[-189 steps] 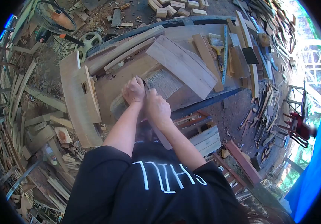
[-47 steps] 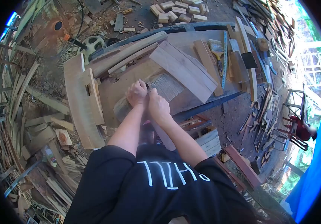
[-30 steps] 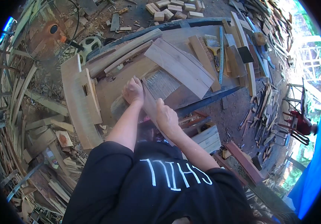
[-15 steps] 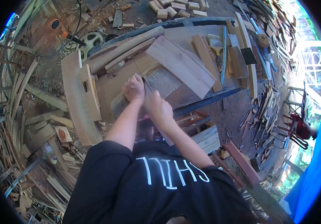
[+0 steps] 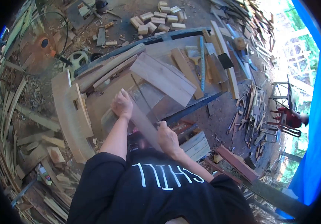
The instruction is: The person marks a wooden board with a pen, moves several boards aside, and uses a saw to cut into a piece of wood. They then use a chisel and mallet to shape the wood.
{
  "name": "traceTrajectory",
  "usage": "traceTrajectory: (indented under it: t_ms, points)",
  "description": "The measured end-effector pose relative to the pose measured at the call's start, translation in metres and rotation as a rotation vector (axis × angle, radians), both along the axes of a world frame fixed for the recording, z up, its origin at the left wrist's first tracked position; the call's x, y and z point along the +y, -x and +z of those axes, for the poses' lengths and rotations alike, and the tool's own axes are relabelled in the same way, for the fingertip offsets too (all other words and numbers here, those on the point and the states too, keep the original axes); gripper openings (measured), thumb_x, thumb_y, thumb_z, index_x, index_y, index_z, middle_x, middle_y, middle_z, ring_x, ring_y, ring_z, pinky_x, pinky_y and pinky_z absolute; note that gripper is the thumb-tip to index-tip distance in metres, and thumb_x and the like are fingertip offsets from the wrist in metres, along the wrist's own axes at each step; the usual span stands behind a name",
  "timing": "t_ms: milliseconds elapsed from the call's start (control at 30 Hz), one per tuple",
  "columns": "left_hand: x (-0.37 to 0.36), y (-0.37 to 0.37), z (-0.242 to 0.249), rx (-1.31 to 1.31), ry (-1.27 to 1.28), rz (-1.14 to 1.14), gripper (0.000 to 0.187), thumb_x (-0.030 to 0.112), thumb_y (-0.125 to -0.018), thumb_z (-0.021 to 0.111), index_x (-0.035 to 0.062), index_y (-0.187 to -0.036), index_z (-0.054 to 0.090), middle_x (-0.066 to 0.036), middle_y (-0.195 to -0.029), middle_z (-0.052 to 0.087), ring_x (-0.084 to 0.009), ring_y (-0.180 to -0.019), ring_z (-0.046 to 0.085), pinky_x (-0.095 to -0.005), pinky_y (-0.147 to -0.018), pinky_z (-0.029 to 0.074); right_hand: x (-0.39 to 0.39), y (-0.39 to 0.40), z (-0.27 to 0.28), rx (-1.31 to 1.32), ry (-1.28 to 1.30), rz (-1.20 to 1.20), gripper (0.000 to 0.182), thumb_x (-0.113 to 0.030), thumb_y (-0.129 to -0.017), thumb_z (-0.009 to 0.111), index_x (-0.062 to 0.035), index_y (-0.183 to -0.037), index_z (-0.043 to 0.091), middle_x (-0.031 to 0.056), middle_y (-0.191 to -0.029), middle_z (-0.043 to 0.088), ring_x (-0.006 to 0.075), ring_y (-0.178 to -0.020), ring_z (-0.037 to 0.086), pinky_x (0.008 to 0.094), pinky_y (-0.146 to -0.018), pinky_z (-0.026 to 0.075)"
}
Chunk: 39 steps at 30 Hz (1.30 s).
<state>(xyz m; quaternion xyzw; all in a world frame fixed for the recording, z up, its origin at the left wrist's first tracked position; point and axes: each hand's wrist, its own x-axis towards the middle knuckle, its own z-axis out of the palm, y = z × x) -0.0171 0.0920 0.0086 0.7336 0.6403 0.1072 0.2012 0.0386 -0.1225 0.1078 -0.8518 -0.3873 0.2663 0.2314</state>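
A long narrow wooden piece (image 5: 144,127) runs from the bench toward my lap, and my left hand (image 5: 122,105) is closed on its upper end. My right hand (image 5: 167,138) is closed round the near end of a thin dark rod-like tool (image 5: 143,96), which slants up and left over the bench. Beneath the tool is a rough, ridged board (image 5: 151,98). A wide flat board (image 5: 164,79) lies just beyond it.
On the workbench (image 5: 175,40) lie a blue ruler (image 5: 202,65), a brush (image 5: 194,58) and wooden strips. A fan (image 5: 44,43) stands at the upper left. Small wood blocks (image 5: 158,20) are heaped behind the bench. A seated person (image 5: 293,118) is far right.
My right hand has moved back toward my body and away from my left hand, drawing the tool's near end with it. The whole view has shifted, so the bench appears farther left.
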Motion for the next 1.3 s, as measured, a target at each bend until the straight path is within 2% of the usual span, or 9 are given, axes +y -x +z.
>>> traceTrajectory:
  t_ms: [100, 167, 300, 433, 500, 633, 833, 1133, 1300]
  points:
    - [-0.002, 0.0, -0.001, -0.047, -0.064, 0.018, 0.046, 0.047, -0.099, 0.039, 0.0095, -0.09, 0.064, -0.012, -0.097, 0.066, -0.0347, -0.095, 0.061, -0.0484, -0.084, 0.044, -0.023, -0.027, 0.013, 0.003, -0.041, -0.155, 0.015, -0.015, -0.097, 0.049, -0.0027, -0.1, 0.04, 0.0301, -0.077, 0.061, 0.0511, -0.077, 0.059, 0.0574, -0.065, 0.044]
    - [-0.005, 0.005, 0.013, -0.146, -0.004, -0.064, 0.043, 0.048, -0.097, 0.044, 0.0101, -0.09, 0.064, -0.011, -0.094, 0.065, -0.0341, -0.091, 0.06, -0.046, -0.082, 0.044, -0.046, -0.048, 0.006, -0.055, -0.069, -0.231, 0.015, -0.016, -0.097, 0.048, -0.0028, -0.1, 0.041, 0.0305, -0.077, 0.061, 0.0509, -0.078, 0.059, 0.0574, -0.065, 0.044]
    - [-0.008, 0.019, 0.002, -0.266, -0.159, -0.218, 0.032, 0.04, -0.094, 0.056, 0.0096, -0.089, 0.065, -0.013, -0.089, 0.061, -0.0338, -0.086, 0.059, -0.045, -0.076, 0.045, -0.085, -0.111, 0.012, -0.249, -0.15, -0.379, 0.015, -0.019, -0.099, 0.048, -0.0041, -0.101, 0.046, 0.0284, -0.077, 0.062, 0.049, -0.076, 0.06, 0.0567, -0.063, 0.045]
    - [-0.001, 0.024, -0.005, -0.398, -0.099, -0.049, 0.031, 0.032, -0.095, 0.057, 0.0028, -0.089, 0.064, -0.019, -0.088, 0.058, -0.0365, -0.085, 0.058, -0.0449, -0.072, 0.044, -0.107, -0.201, 0.013, -0.452, -0.217, -0.454, 0.017, -0.021, -0.099, 0.047, -0.0055, -0.102, 0.051, 0.0242, -0.081, 0.064, 0.0463, -0.076, 0.062, 0.0538, -0.063, 0.047]
    - [-0.001, 0.021, -0.012, -0.392, -0.228, 0.078, 0.036, 0.033, -0.097, 0.054, -0.0004, -0.09, 0.063, -0.021, -0.086, 0.058, -0.0382, -0.084, 0.057, -0.0466, -0.072, 0.044, -0.111, -0.257, 0.013, -0.497, -0.23, -0.469, 0.017, -0.021, -0.099, 0.047, -0.0055, -0.104, 0.052, 0.0236, -0.084, 0.064, 0.0452, -0.079, 0.062, 0.053, -0.065, 0.048]
    - [0.004, 0.024, -0.025, -0.22, -0.304, 0.216, 0.043, 0.036, -0.101, 0.044, -0.0014, -0.092, 0.063, -0.024, -0.087, 0.058, -0.0414, -0.086, 0.056, -0.0497, -0.074, 0.043, -0.113, -0.387, -0.005, -0.682, -0.283, -0.488, 0.02, -0.023, -0.098, 0.05, -0.0075, -0.11, 0.056, 0.0208, -0.095, 0.064, 0.0408, -0.088, 0.063, 0.0501, -0.074, 0.048]
    - [-0.015, 0.024, -0.029, 0.237, -0.366, 0.476, 0.045, 0.036, -0.103, 0.038, 0.0, -0.095, 0.063, -0.022, -0.096, 0.062, -0.0418, -0.09, 0.059, -0.0531, -0.076, 0.044, -0.1, -0.534, -0.037, -0.579, -0.263, -0.44, 0.023, -0.024, -0.093, 0.06, -0.0125, -0.112, 0.057, 0.0173, -0.096, 0.059, 0.0378, -0.092, 0.059, 0.0482, -0.077, 0.047]
    - [-0.02, 0.016, -0.022, 0.317, -0.268, 0.633, 0.044, 0.035, -0.103, 0.033, 0.0034, -0.115, 0.06, -0.021, -0.11, 0.063, -0.0429, -0.099, 0.059, -0.0529, -0.084, 0.043, -0.079, -0.58, -0.075, -0.522, -0.223, -0.443, 0.03, -0.02, -0.087, 0.067, -0.0121, -0.114, 0.058, 0.0155, -0.094, 0.058, 0.0361, -0.09, 0.057, 0.0466, -0.079, 0.046]
    - [-0.02, 0.016, -0.021, 0.265, -0.264, 0.634, 0.041, 0.034, -0.103, 0.035, 0.0015, -0.108, 0.06, -0.022, -0.102, 0.065, -0.044, -0.094, 0.06, -0.0541, -0.08, 0.043, -0.069, -0.567, -0.08, -0.455, -0.362, -0.426, 0.031, -0.017, -0.085, 0.068, -0.0111, -0.114, 0.06, 0.0151, -0.094, 0.057, 0.0347, -0.09, 0.057, 0.0441, -0.08, 0.046]
